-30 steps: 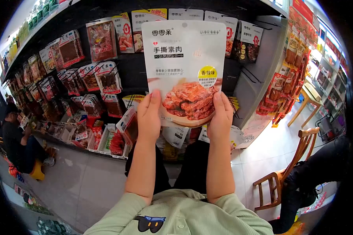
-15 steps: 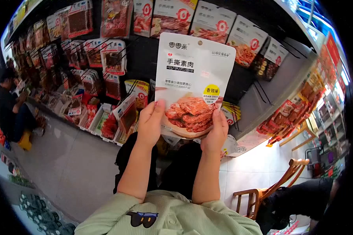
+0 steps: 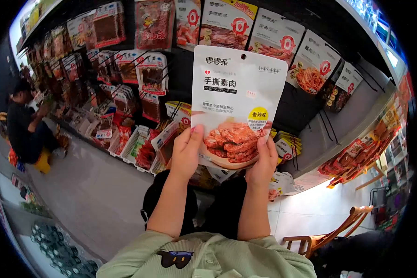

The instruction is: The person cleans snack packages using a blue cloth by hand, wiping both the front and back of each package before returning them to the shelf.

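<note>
A white snack pouch (image 3: pixel 236 106) with a picture of reddish shredded pieces on a plate is held upright before me. My left hand (image 3: pixel 187 150) pinches its lower left edge, thumb on the front. On the lower right edge, my right hand (image 3: pixel 262 163) grips it the same way, its fingers partly behind. The pouch's hanging hole shows at the top, and its back is hidden. Just beyond it, similar white pouches (image 3: pixel 275 37) hang on the dark rack.
Empty metal hooks (image 3: pixel 329 127) jut out to the right of the pouch. White baskets (image 3: pixel 133 148) of packets line the low shelf. A wooden chair (image 3: pixel 331 231) stands at right. A person (image 3: pixel 28 123) sits on a yellow stool (image 3: pixel 42 161) at far left.
The view has shifted, so the shelves and the seated person appear farther right and slightly lower. Both hands keep their hold on the pouch.
</note>
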{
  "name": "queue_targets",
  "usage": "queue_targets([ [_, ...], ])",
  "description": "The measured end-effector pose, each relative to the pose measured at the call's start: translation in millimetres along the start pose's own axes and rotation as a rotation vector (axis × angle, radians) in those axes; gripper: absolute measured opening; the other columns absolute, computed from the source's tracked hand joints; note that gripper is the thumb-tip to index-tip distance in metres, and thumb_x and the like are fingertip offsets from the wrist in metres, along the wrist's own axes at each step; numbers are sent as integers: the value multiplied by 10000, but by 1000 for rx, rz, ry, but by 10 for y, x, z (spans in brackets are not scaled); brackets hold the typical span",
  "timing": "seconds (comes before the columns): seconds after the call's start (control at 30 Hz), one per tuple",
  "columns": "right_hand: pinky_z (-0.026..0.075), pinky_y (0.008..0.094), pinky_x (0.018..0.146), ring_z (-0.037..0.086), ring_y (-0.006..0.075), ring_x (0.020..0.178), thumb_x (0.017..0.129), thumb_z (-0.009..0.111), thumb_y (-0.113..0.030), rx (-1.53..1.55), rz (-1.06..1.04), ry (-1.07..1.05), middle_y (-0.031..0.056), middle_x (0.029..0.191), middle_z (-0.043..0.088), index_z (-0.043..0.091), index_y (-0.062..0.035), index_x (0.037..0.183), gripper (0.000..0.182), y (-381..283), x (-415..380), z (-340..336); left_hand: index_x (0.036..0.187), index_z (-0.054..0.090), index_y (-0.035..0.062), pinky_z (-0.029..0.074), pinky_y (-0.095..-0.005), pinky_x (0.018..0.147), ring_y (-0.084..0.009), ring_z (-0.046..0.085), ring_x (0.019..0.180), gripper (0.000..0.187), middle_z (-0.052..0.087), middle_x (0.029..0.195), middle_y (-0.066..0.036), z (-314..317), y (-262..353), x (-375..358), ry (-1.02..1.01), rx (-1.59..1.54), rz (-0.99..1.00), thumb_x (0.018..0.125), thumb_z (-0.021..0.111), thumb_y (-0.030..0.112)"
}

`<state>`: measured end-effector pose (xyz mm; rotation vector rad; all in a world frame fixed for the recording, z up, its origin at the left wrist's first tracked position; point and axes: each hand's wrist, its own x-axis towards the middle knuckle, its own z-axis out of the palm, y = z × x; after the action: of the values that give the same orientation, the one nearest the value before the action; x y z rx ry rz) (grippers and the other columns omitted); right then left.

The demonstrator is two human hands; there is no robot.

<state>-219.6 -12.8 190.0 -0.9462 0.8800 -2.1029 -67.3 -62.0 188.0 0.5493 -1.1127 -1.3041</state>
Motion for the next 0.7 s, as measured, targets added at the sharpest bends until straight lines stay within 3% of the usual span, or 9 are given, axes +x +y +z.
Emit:
queue_targets([
  [0.2,382,248,868,514,110,955,889,511,-131,-123,-70,140,73,1069,575,526,54,1121,297,13,-52,-16,951,577,-28,389,-206,694,-40,457,777,330,581,882,5,-23,-115,144,-110,14,-103,932,469,283],
  [0.27,380,245,870,512,110,964,891,507,-123,-104,-103,102,73,1080,572,522,54,1127,296,2,-85,-15,937,578,-23,377,-196,662,-32,448,749,324,573,836,21,-13,-137,172,-121,-9,-92,933,469,282],
  [0.3,404,295,887,549,171,979,881,492,-106,-130,-107,151,109,1090,574,509,60,1133,302,2,-96,-17,937,578,-23,377,-196,662,-32,448,749,324,573,836,21,15,-110,194,-142,-26,-100,933,469,282],
  [0.53,412,316,891,549,199,997,895,466,-129,-152,-68,274,129,1104,564,495,73,1131,312,-116,-168,-171,918,570,-18,354,-197,573,-20,420,643,294,528,723,41,195,-168,83,-163,-65,-150,933,466,257],
  [0.6,422,328,883,554,211,999,898,462,-139,-106,0,218,139,1107,564,498,76,1123,314,-197,-270,-247,958,570,-16,394,-209,702,-49,486,781,264,574,864,5,172,-106,-191,-183,18,-163,929,466,226],
  [0.7,405,262,852,546,135,942,890,515,-151,-17,-11,207,92,1034,599,560,52,1060,268,-167,-390,-267,956,565,-30,399,-214,725,-50,488,806,251,581,891,-7,138,-72,-379,-135,-20,-118,930,464,198],
])
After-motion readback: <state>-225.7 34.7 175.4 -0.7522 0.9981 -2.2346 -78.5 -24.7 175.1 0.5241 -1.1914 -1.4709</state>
